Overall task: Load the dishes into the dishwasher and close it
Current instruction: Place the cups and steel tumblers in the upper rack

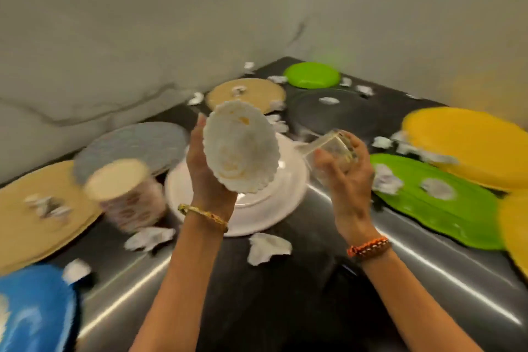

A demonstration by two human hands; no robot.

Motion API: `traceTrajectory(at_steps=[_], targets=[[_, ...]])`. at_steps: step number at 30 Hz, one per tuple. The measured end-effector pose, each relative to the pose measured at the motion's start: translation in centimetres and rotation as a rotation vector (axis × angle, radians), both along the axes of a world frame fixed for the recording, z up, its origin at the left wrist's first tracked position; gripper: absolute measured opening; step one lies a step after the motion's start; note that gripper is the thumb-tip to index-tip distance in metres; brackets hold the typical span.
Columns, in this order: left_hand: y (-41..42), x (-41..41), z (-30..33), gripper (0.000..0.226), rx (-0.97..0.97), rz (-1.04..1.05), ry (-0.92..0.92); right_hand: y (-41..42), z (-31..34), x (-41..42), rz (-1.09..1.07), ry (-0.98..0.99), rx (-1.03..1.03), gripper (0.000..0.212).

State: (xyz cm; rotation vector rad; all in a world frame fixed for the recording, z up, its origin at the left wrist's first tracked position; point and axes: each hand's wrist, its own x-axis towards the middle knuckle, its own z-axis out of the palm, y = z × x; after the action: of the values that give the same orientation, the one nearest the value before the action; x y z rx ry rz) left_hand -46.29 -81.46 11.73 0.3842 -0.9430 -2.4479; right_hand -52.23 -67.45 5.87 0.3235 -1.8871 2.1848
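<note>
My left hand (204,171) holds a white bowl (241,148) with a scalloped rim, tilted so its inside faces me, above the counter. My right hand (347,171) grips a clear drinking glass (333,151) lying almost on its side. Both are held over a white plate (274,206) on the dark counter (285,288). No dishwasher is in view.
Plates lie around: tan (31,217), grey (134,146), tan at the back (251,93), small green (313,75), dark glass (337,117), yellow (468,143), long green (440,203), blue bowl (34,311). A patterned cup (128,197) stands left. Crumpled paper scraps (267,247) litter the counter. Marble walls close the corner.
</note>
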Motion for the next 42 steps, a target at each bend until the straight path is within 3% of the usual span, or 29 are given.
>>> traceTrajectory(at_steps=[2,5,8,10,14,18,20,23,25,27,29,32,37,42], targets=[[5.0,-2.4,-0.6,0.031,-0.170,-0.207,0.007,6.3,0.3,1.3,-0.280,-0.030,-0.013,0.055],[12.4,-3.2,-0.8,0.046,-0.324,-0.486,0.050,14.1,-0.3,4.5,-0.514,-0.062,-0.075,0.052],[19.0,-2.5,-1.6,0.033,-0.348,-0.723,0.041,20.2,-0.9,8.8,-0.707,-0.085,-0.225,0.038],[22.9,-1.0,-2.8,0.024,-0.414,-0.787,0.031,23.3,-0.9,11.6,-0.840,-0.073,-0.206,0.039],[31.0,5.3,-4.2,0.009,-0.631,-0.811,0.138,29.8,-1.1,18.8,-1.063,0.032,0.016,0.053],[39.7,12.6,-5.7,0.048,-0.773,-0.935,0.388,36.9,-1.8,28.2,-1.209,0.085,0.190,0.065],[44.0,16.4,-6.5,0.043,-0.824,-1.020,0.485,40.6,-2.2,33.5,-1.304,0.061,0.249,0.067],[50.6,23.4,-7.7,0.039,-0.884,-1.181,0.614,45.5,-3.1,42.2,-1.474,0.000,0.262,0.059],[54.1,27.3,-8.9,0.042,-0.914,-1.272,0.606,47.6,-3.3,46.3,-1.573,-0.043,0.192,0.057],[59.9,33.2,-10.4,0.043,-0.920,-1.514,0.554,51.3,-4.3,52.6,-1.742,-0.105,0.131,0.054],[60.7,34.3,-10.9,0.040,-0.966,-1.516,0.588,51.9,-5.6,53.8,-1.798,-0.124,0.132,0.053],[62.1,34.9,-13.1,0.045,-1.102,-1.462,0.796,52.4,-7.2,54.7,-1.839,-0.182,0.054,0.051],[67.6,37.2,-17.2,0.067,-1.316,-1.653,1.036,55.7,-10.8,57.8,-2.064,-0.337,-0.164,0.058],[71.6,38.5,-21.1,0.074,-1.420,-1.855,0.943,57.8,-14.4,59.9,-2.050,-0.529,-0.162,0.052]])
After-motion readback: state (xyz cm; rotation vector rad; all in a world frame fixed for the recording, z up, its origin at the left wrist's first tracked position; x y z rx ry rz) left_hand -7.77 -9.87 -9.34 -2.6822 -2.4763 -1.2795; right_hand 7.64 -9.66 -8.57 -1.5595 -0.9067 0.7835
